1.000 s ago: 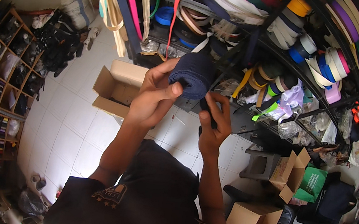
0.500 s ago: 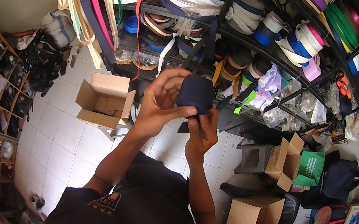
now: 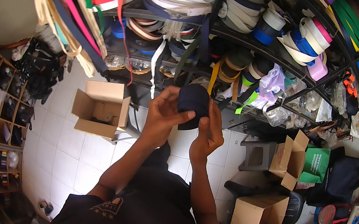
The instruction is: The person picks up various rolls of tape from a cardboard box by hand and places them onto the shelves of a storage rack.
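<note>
Between my two hands is a dark navy roll of fabric tape (image 3: 193,101), held up in front of the shelves. My left hand (image 3: 164,114) wraps its left side, with the thumb pressed on the lower front. From the right, my right hand (image 3: 208,132) grips the roll, its thumb against the lower edge and its fingers behind. The fingertips behind the roll are hidden. Beyond it, a black shelf rack (image 3: 170,18) is stacked with coiled ribbons and webbing in many colours.
An open cardboard box (image 3: 93,127) sits on a stool at left. On the right are a grey stool (image 3: 257,153), another open box (image 3: 280,157), a green bag (image 3: 315,165) and a box on a black chair (image 3: 261,214). A compartment rack (image 3: 0,113) lines the left wall.
The roll has come down slightly and tilted, so its shape shows differently. My right hand has moved higher along its right side. The whole view has shifted a little.
</note>
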`<state>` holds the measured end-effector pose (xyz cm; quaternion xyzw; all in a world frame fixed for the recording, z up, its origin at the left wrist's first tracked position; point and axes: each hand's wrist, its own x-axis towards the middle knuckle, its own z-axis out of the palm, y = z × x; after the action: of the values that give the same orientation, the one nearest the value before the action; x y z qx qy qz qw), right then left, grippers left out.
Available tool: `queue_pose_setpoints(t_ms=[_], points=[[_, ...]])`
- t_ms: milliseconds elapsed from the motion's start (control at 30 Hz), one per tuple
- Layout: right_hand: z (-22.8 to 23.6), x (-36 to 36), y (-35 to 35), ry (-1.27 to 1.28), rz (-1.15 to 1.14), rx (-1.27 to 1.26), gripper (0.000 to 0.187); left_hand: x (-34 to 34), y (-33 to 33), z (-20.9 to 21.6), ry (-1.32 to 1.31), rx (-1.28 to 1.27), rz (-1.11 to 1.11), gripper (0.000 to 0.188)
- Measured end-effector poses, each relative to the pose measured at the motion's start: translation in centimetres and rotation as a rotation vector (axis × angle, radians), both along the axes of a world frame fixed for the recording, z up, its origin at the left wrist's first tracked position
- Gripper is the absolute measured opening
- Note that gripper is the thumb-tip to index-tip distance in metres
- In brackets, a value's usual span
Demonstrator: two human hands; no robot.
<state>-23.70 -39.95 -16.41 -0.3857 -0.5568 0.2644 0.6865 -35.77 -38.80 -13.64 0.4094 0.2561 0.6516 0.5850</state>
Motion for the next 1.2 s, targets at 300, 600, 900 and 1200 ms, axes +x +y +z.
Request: queue_pose_setpoints(t_ms=[300,600,900,1200], points=[[1.9,5.2,7.7,-0.062,-0.143,0.061,0.036,5.1,8.7,-0.4,0.093,-0.08,-0.126,0.047],[6.6,11.3,11.8,-0.38,-0.079,-0.109,0.028,6.8,16.8,2.9,0.383,0.144,-0.389,0.055],[4.5,10.9,14.3,-0.121,-0.394,0.065,0.034,11.7,18.5,2.3,0.097,0.049,-0.334,0.046],[2.4,15.3,16.3,0.086,-0.519,0.03,0.038,19.0,19.2,0.9,0.129,-0.009,-0.208,0.048]])
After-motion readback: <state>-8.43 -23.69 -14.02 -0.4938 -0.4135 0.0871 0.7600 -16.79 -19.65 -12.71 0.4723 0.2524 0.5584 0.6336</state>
